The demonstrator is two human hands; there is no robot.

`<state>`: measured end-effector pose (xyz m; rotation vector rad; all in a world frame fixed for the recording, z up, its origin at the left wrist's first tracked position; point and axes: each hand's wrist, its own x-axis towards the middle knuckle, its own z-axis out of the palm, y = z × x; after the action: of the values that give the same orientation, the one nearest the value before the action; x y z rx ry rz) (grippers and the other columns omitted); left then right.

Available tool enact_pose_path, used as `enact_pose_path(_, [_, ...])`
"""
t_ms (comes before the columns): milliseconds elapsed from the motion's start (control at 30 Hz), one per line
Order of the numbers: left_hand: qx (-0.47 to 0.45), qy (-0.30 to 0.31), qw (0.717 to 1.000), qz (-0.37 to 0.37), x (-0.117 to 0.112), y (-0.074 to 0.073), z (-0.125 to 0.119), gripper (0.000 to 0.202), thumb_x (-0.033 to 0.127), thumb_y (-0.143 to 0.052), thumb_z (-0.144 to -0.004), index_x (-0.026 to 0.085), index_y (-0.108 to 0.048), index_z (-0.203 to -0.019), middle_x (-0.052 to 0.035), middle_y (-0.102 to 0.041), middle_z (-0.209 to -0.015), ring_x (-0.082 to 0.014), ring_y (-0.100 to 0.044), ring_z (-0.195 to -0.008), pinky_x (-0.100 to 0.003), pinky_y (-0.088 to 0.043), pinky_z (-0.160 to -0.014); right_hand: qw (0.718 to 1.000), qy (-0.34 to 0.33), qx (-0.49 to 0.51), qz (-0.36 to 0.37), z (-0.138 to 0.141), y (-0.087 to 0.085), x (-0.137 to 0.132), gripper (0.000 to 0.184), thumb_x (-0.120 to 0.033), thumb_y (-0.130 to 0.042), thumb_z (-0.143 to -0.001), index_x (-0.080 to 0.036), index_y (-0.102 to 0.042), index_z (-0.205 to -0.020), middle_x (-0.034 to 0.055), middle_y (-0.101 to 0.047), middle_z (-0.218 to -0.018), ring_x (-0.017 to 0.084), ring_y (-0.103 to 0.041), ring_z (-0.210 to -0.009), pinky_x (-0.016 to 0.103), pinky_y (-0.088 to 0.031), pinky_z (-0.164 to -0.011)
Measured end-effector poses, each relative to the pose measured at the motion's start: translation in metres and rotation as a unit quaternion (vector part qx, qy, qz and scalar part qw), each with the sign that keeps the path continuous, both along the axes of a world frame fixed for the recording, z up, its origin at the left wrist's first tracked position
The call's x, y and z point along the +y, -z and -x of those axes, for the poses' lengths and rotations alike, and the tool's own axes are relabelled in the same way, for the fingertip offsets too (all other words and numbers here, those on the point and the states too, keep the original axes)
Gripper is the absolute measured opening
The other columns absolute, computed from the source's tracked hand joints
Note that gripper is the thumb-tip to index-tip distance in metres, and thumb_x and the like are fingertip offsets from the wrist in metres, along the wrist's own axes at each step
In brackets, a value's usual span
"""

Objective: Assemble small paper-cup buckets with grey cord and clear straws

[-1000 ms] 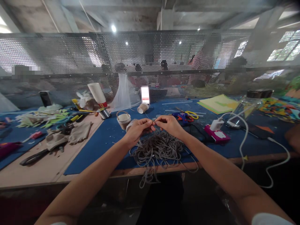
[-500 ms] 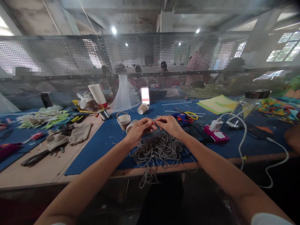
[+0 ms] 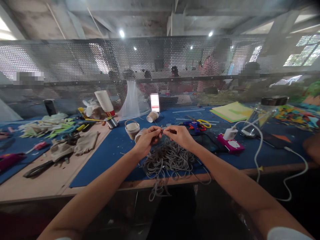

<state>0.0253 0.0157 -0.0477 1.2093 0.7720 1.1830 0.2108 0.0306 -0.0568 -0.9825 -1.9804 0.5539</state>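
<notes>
Cord (image 3: 172,158) over the surface's front edge (image 3: 135,184) seems soft, light, best held near ends. Left hand (image 3: 147,137) and right hand (image 3: 179,135) pinch a thin strand (image 3: 156,124).

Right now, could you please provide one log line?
left hand, right hand: pinching close together; held: too small to tell; grey cord: heaped on blue mat; handled cup: upright

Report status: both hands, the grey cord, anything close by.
Left hand and right hand close together, pinching small work, detail unclear. Grey cord heaped loosely below, loops over table edge. Tipped cup partly behind left hand.
</notes>
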Motion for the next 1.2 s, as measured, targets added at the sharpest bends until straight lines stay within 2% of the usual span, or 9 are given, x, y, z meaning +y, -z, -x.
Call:
enact_pose_path(167, [-0.009,-0.030,0.999,0.042,0.000,-0.003,0.001,0.022,0.026,-0.078,-0.069,0.013,-0.068,-0.083,0.0053,-0.045,-0.056,-0.0027,-0.032,-0.043,-0.017,-0.016,-0.040,0.999,0.009,-0.035,-0.034,0.001,0.002,-0.001,0.027,-0.046,-0.058,-0.092,-0.025,-0.075,-0.096,0.0003,-0.070,-0.075,0.015,-0.061,-0.064,0.024,-0.043,-0.064])
enact_pose_path(300, [-0.011,-0.027,0.999,0.032,0.000,-0.002,0.002,0.024,0.033,-0.077,-0.070,0.012,-0.070,-0.081,0.0056,-0.043,-0.055,-0.0027,-0.030,-0.042,-0.019,-0.016,-0.039,0.998,0.007,-0.040,-0.042,0.002,0.004,0.000,0.028,-0.048,-0.057,-0.092,-0.026,-0.075,-0.096,0.0004,-0.071,-0.078,0.016,-0.062,-0.065,0.025,-0.043,-0.066])
enact_pose_path(400, [-0.005,-0.044,0.999,0.030,0.000,-0.001,0.002,0.024,0.033,-0.078,-0.070,0.013,-0.071,-0.080,0.0045,-0.047,-0.056,-0.0035,-0.033,-0.044,-0.019,-0.019,-0.040,0.999,0.008,-0.037,-0.040,0.001,0.004,0.000,0.029,-0.048,-0.057,-0.092,-0.026,-0.075,-0.096,0.0005,-0.070,-0.075,0.016,-0.062,-0.065,0.025,-0.043,-0.065])
enact_pose_path(567, [0.005,-0.060,0.998,0.027,-0.002,-0.002,0.003,0.025,0.033,-0.082,-0.068,0.014,-0.073,-0.082,0.0010,-0.060,-0.068,-0.0053,-0.045,-0.052,-0.018,-0.030,-0.045,1.000,-0.013,-0.010,-0.019,0.001,-0.001,-0.003,0.032,-0.047,-0.055,-0.093,-0.023,-0.075,-0.097,0.0011,-0.069,-0.073,0.015,-0.061,-0.065,0.025,-0.043,-0.066])
enact_pose_path(800, [-0.011,-0.058,0.998,0.020,0.000,-0.001,0.006,0.026,0.033,-0.084,-0.068,0.015,-0.074,-0.084,0.0005,-0.063,-0.073,-0.0059,-0.048,-0.057,-0.018,-0.038,-0.053,0.996,-0.040,0.081,0.010,-0.001,-0.012,-0.007,0.030,-0.043,-0.055,-0.093,-0.019,-0.073,-0.092,-0.0005,-0.061,-0.063,0.013,-0.055,-0.060,0.025,-0.041,-0.061])
enact_pose_path(933, [-0.015,-0.041,0.999,0.014,-0.001,-0.003,0.006,0.023,0.032,-0.083,-0.070,0.016,-0.074,-0.083,0.0006,-0.062,-0.073,-0.0059,-0.047,-0.057,-0.018,-0.035,-0.050,0.989,-0.059,0.123,0.050,-0.003,-0.018,-0.010,0.031,-0.044,-0.055,-0.093,-0.019,-0.072,-0.092,-0.0013,-0.059,-0.064,0.011,-0.050,-0.057,0.024,-0.039,-0.056])
enact_pose_path(1100, [-0.017,-0.030,0.999,0.014,-0.004,-0.008,0.005,0.023,0.031,-0.083,-0.069,0.015,-0.074,-0.083,0.0005,-0.061,-0.070,-0.0052,-0.044,-0.053,-0.018,-0.028,-0.045,0.983,-0.126,0.102,0.091,-0.001,-0.019,-0.014,0.028,-0.044,-0.061,-0.089,-0.019,-0.073,-0.091,-0.0018,-0.059,-0.062,0.011,-0.053,-0.058,0.025,-0.041,-0.058])
enact_pose_path(1200, [-0.016,-0.026,0.999,0.017,-0.005,-0.009,0.005,0.024,0.031,-0.083,-0.068,0.015,-0.074,-0.084,0.0006,-0.061,-0.068,-0.0054,-0.043,-0.051,-0.020,-0.026,-0.044,0.982,-0.130,0.096,0.093,-0.001,-0.018,-0.014,0.028,-0.044,-0.062,-0.088,-0.019,-0.073,-0.091,-0.0018,-0.060,-0.062,0.011,-0.054,-0.059,0.025,-0.042,-0.060])
